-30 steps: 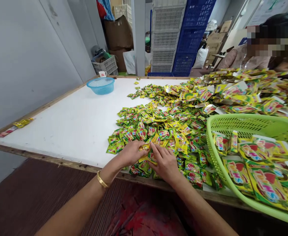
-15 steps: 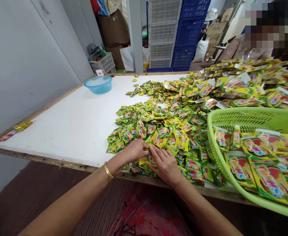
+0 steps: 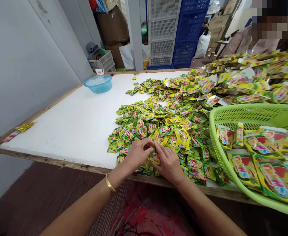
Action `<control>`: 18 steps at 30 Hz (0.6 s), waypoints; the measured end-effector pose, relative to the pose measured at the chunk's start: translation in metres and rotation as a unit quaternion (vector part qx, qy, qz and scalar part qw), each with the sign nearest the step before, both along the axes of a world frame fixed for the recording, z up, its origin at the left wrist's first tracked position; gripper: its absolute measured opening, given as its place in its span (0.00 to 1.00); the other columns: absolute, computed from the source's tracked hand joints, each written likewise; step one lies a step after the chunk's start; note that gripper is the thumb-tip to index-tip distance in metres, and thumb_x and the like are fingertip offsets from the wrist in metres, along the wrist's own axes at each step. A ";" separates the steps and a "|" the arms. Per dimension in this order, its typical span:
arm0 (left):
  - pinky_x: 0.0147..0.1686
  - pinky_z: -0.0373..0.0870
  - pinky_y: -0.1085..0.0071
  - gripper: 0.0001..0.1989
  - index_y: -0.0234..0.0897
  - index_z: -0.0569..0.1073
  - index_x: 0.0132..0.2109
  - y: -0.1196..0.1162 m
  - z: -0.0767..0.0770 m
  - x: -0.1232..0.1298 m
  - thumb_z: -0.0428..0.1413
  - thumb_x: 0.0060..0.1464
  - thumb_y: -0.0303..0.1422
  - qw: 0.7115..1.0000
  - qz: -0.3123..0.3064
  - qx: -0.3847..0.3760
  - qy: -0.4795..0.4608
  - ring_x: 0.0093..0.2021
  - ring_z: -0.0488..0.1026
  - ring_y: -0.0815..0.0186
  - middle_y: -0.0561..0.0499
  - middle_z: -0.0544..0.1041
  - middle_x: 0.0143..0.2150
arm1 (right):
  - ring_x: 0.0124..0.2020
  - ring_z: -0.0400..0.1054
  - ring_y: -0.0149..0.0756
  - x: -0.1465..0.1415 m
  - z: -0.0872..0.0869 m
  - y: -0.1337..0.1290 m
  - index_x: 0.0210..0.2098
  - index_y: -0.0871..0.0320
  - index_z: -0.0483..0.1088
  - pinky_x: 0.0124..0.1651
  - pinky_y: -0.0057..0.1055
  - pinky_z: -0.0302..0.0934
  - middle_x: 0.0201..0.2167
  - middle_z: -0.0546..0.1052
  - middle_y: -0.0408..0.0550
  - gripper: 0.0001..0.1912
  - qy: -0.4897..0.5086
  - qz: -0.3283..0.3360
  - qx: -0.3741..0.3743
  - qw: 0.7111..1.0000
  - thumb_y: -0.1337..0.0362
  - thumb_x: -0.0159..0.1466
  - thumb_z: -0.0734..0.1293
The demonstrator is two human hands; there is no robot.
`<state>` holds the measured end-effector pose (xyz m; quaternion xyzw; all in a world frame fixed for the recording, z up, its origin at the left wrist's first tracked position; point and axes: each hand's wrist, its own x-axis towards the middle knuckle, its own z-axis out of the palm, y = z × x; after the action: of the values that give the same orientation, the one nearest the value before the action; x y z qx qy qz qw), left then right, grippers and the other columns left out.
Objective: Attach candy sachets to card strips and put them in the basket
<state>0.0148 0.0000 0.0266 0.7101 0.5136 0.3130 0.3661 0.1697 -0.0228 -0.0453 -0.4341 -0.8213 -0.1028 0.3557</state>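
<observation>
Above the front edge of the pile, my right hand [image 3: 169,163] is closed on a small yellow-green candy box [image 3: 155,157], its fingers lying along the right side. My left hand [image 3: 139,153], a gold bangle on its wrist, pinches at the box's upper left edge, fingertips meeting those of the right. What lies between the left fingertips is mostly hidden. Small green and yellow candy packets [image 3: 144,121] are heaped around and beyond both hands. To the right, a green basket [image 3: 214,144] holds several printed candy boxes [image 3: 272,173].
The white table [image 3: 67,131] has a raised wooden rim. A blue basket [image 3: 98,86] stands at its back left, with a cup [image 3: 99,71] behind. Flat cartons [image 3: 242,82] are piled back right, near another person. Stacked crates [image 3: 163,32] rise beyond the table.
Both hands have moved slightly right with the box. My left fingers have curled more at its top edge. The view has shifted a little.
</observation>
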 end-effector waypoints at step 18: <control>0.38 0.70 0.68 0.13 0.35 0.70 0.44 0.010 0.008 -0.005 0.48 0.56 0.36 0.992 0.093 -0.021 -0.080 0.38 0.75 0.63 0.46 0.78 0.40 | 0.38 0.69 0.43 0.054 0.040 -0.010 0.64 0.62 0.49 0.41 0.36 0.61 0.44 0.74 0.58 0.35 0.000 -0.187 0.064 0.980 0.54 0.62 0.62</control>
<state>0.0098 0.0099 0.0342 0.6239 0.5531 0.3907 0.3902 0.2242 -0.0327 -0.0051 -0.5564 -0.7171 -0.2201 0.3574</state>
